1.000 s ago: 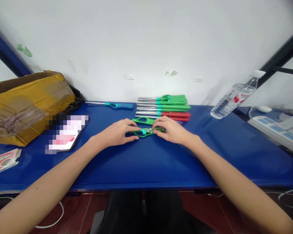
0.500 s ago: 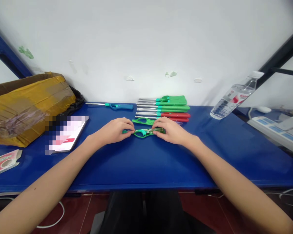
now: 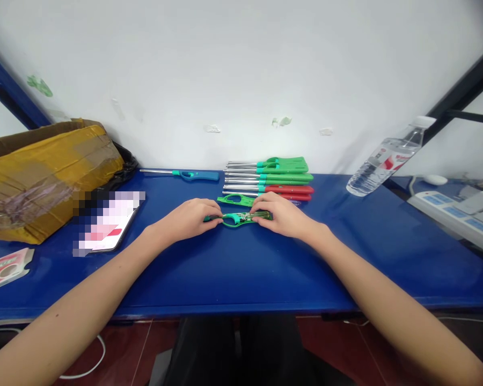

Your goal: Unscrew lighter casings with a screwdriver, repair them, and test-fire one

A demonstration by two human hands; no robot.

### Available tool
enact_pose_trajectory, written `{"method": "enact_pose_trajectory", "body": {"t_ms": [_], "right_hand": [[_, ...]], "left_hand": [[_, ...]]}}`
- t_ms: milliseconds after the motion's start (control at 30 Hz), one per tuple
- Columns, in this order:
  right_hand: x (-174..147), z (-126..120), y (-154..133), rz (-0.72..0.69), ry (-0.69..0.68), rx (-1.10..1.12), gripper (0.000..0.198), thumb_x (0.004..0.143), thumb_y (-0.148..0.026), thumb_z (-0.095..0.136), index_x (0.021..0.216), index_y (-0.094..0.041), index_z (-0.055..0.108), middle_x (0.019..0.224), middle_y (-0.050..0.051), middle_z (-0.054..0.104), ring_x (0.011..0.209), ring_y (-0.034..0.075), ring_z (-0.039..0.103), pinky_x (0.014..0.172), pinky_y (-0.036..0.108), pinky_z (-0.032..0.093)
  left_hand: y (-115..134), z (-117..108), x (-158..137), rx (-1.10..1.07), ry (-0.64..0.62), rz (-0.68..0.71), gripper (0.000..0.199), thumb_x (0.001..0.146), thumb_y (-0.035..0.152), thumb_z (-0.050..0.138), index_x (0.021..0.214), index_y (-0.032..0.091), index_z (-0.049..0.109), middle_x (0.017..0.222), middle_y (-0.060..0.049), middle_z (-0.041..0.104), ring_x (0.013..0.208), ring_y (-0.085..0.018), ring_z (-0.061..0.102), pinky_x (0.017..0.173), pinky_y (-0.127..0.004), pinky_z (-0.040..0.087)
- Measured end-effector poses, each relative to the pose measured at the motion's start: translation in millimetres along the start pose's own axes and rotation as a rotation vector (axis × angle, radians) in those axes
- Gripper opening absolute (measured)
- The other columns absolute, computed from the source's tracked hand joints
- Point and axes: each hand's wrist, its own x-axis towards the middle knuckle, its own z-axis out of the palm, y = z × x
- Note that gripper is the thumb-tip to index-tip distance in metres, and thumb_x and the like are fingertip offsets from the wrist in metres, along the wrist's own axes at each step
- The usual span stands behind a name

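An opened green stick lighter [image 3: 237, 220] lies between my hands, its inner parts and wires showing around a teal trigger. My left hand [image 3: 196, 219] pinches its front end, where a bit of teal sticks out past the fingers. At the handle end, my right hand [image 3: 277, 215] grips it with thumb and fingers, partly hiding the inner parts. Just behind it lies a loose green casing half [image 3: 237, 200], close to the right fingertips. Farther back several stick lighters [image 3: 285, 178] with green and red handles lie in a row, metal tubes pointing left.
A blue stick lighter [image 3: 199, 175] lies near the wall. To the left are a taped cardboard box [image 3: 52, 182], a phone [image 3: 115, 225] and a printed card [image 3: 6, 269]. A water bottle [image 3: 386, 161] leans at the right, near a white power strip [image 3: 459, 214]. The blue table [image 3: 241, 284] ends in front.
My left fingers have shifted slightly at the lighter's front end. The right hand keeps its grip, and the lighter stays nearly in place.
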Motion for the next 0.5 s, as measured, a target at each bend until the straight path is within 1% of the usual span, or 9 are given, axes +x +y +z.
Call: {"method": "enact_pose_trajectory", "body": {"t_ms": [133,300,400,500], "right_hand": [[-0.1,0.2,-0.9,-0.001,0.014,0.005,0.016,0.090,-0.025,0.061,0.098,-0.018,0.072,0.104,0.010,0.068,0.099,0.025,0.060,0.089,0.042,0.051],[0.0,0.7,-1.7,-0.002,0.016,0.011,0.014,0.088,-0.027,0.064,0.095,-0.019,0.073,0.104,0.010,0.067,0.097,0.024,0.060,0.086,0.041,0.051],[0.3,1.1,-1.5,0.000,0.017,0.015,0.013,0.088,-0.028,0.065,0.093,-0.019,0.072,0.102,0.009,0.067,0.096,0.024,0.060,0.085,0.039,0.051],[0.5,1.0,-2.0,0.009,0.019,0.018,0.013,0.087,-0.028,0.066,0.094,-0.019,0.071,0.102,0.009,0.068,0.096,0.024,0.059,0.087,0.039,0.051]], "left_hand": [[1.3,1.6,-1.2,0.056,0.001,0.002,0.027,0.097,0.033,0.050,0.098,0.021,0.074,0.104,-0.006,0.071,0.092,-0.020,0.067,0.085,-0.032,0.051],[7.7,2.3,-1.1,0.128,0.010,-0.008,0.029,0.098,0.032,0.048,0.098,0.019,0.073,0.102,-0.008,0.070,0.091,-0.022,0.065,0.085,-0.035,0.050],[10.1,2.7,0.0,0.196,-0.009,0.000,0.028,0.098,0.033,0.048,0.099,0.018,0.071,0.101,-0.008,0.069,0.092,-0.022,0.063,0.087,-0.037,0.048],[9.5,4.1,0.3,0.214,-0.005,-0.005,0.026,0.097,0.034,0.050,0.100,0.018,0.070,0.103,-0.008,0.068,0.094,-0.023,0.062,0.088,-0.037,0.048]]}}
